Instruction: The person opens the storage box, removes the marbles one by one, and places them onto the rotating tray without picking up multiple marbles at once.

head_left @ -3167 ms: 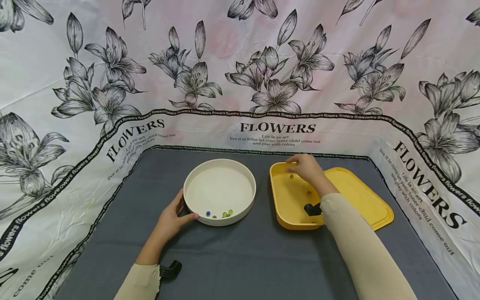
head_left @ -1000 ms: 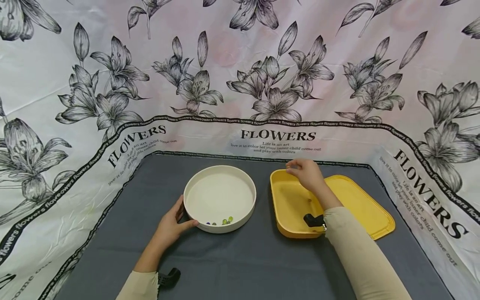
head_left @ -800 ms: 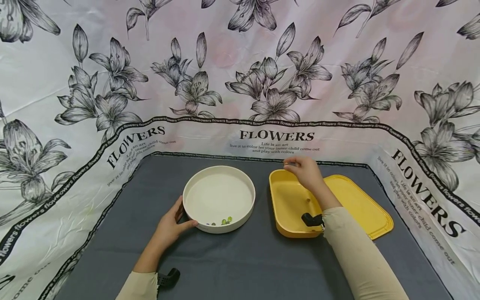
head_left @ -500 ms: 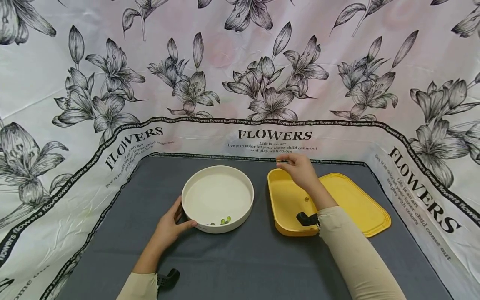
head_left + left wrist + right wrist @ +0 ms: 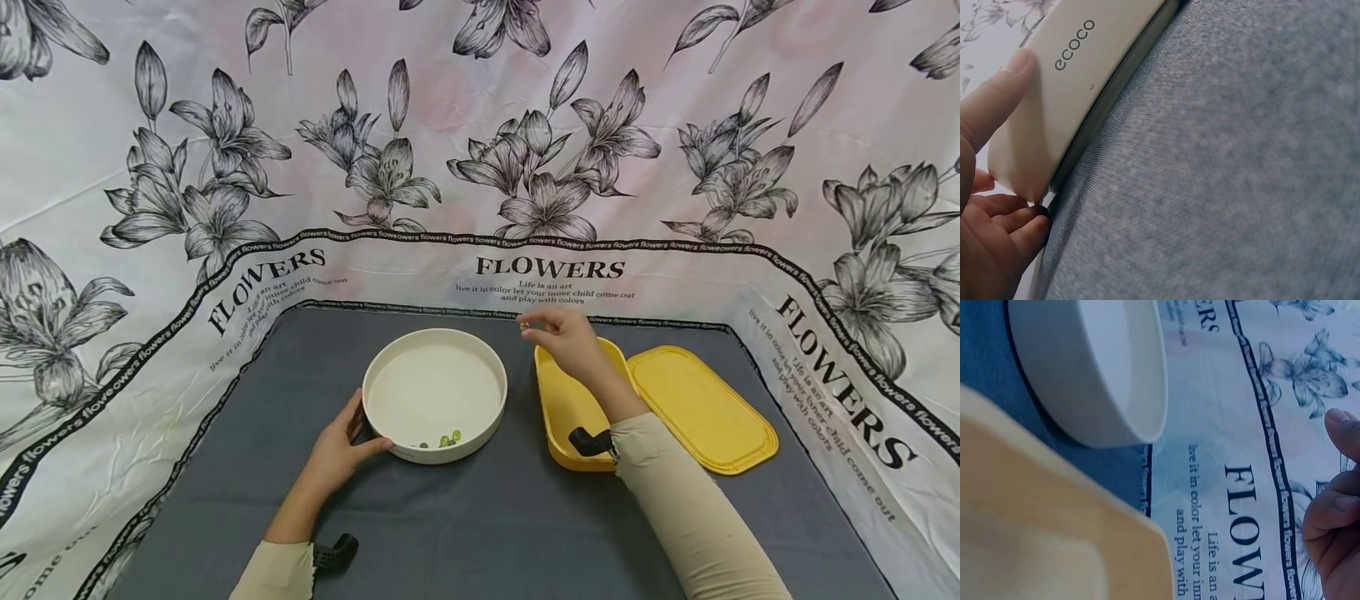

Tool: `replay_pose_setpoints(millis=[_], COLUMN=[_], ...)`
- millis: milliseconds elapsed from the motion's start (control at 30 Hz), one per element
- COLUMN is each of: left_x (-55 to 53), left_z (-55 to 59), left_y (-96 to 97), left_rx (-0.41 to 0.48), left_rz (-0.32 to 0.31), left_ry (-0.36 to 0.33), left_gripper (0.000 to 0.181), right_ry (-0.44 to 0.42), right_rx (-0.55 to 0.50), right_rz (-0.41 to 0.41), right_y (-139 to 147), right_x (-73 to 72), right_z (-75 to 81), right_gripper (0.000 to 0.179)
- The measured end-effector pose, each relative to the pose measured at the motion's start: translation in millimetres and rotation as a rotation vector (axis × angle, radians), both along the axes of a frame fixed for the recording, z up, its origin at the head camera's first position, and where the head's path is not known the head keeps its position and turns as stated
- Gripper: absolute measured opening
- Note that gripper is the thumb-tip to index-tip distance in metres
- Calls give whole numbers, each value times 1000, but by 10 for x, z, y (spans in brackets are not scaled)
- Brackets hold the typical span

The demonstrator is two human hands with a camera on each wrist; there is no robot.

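A cream round dish (image 5: pixel 435 383) stands on the grey cloth, with several small marbles (image 5: pixel 445 441), green and dark, along its near inner wall. My left hand (image 5: pixel 337 450) holds the dish at its near left side; in the left wrist view the thumb (image 5: pixel 1004 94) lies on the lettered outer wall and the other fingers curl at the base. Between thumb and forefinger my right hand (image 5: pixel 566 340) pinches a small yellowish marble (image 5: pixel 523 326). This hand is raised beyond the far left corner of a yellow rectangular box (image 5: pixel 558 400), whose inside the forearm partly covers.
A yellow lid (image 5: pixel 708 408) lies flat right of the box. The grey cloth (image 5: pixel 450 533) spreads in front, and a flower-printed sheet (image 5: pixel 405 275) rises behind and at both sides. A narrow gap separates dish and box.
My right hand has risen out of the box and moved left with a marble pinched in its fingertips. The left hand stays on the dish. The blue marble is no longer visible.
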State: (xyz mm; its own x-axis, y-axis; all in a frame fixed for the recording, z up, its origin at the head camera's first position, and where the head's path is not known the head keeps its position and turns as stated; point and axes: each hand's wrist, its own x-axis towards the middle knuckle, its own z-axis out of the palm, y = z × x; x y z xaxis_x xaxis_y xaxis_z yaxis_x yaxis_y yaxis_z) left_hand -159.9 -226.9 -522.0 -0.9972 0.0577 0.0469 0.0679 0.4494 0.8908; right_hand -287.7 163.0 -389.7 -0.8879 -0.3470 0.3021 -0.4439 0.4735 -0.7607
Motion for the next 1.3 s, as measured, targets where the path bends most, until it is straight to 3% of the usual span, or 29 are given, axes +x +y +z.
replay_pose_setpoints(millis=[467,800,1067,1300], left_x=[-23,6,39,-9], left_z=[31,11,-6,-9], left_y=[-20,-28,-11,-26], left_rx=[-4,-4,-13,-6], left_rz=[-8,-14,-12,-5], left_ry=[4,-1,-20,-14], left_gripper=[118,117,117,117], right_ry=[-16,-67,-97,-91], right_rx=[62,80,154,183], right_rz=[79,146,191,229], right_y=[-415,-735,-911,-1100], right_x=[5,-2,-81,-201], right_z=[-38,-157,-231,-241], right_gripper=[21,20,24,24])
